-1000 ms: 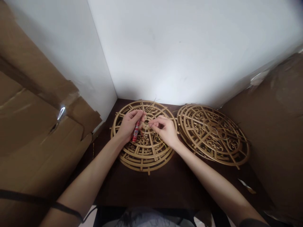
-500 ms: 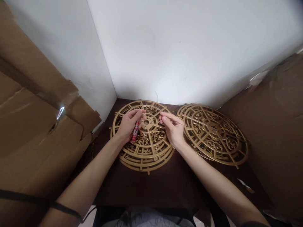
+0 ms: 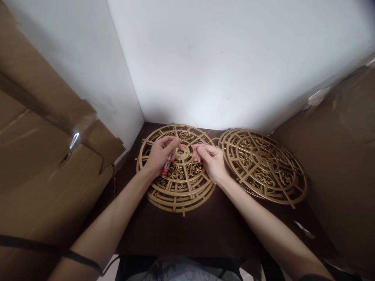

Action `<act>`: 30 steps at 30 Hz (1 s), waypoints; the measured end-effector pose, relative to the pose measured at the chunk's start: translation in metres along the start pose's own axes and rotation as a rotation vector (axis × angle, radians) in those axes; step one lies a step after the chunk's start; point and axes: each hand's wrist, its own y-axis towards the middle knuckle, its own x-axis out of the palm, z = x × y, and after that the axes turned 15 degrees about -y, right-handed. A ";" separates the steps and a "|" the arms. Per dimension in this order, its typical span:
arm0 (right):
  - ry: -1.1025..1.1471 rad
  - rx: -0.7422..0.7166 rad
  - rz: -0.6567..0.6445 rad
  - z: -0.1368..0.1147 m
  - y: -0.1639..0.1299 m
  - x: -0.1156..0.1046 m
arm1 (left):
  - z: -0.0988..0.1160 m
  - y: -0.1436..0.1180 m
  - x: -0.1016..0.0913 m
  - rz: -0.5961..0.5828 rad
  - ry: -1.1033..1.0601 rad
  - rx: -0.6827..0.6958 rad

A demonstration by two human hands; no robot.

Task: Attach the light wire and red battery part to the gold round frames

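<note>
My left hand (image 3: 159, 155) is closed over the upper stack of round gold openwork panels (image 3: 187, 182), thumb and forefinger pinched together. Tucked under its palm is a small red patterned tube (image 3: 167, 165), whose kind I cannot make out. Facing it across the panel's centre, my right hand (image 3: 212, 160) pinches a thin wire between thumb and forefinger. Fine strands run near both hands, but where the wire ends is too faint to follow. The fingertips of the two hands are a little apart.
A second stack of round gold panels (image 3: 265, 171) lies to the right on the dark table (image 3: 205, 230). Cardboard (image 3: 52, 164) stands at the left, with more cardboard (image 3: 340, 156) at the right. A small blade-like item (image 3: 304, 229) lies near the right edge.
My right hand has shifted slightly left, closer to my left hand, and the wire has moved with it. My left hand has hardly moved, still with the red tube.
</note>
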 end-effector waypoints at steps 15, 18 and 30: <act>-0.454 -0.137 -0.199 -0.013 -0.003 0.003 | 0.000 -0.005 0.001 -0.132 0.238 0.060; -0.483 -0.132 -0.221 -0.014 -0.002 0.003 | -0.001 -0.004 0.000 -0.119 0.236 0.056; -0.518 -0.133 -0.268 -0.015 -0.003 0.003 | -0.003 0.001 -0.001 0.046 -0.018 0.016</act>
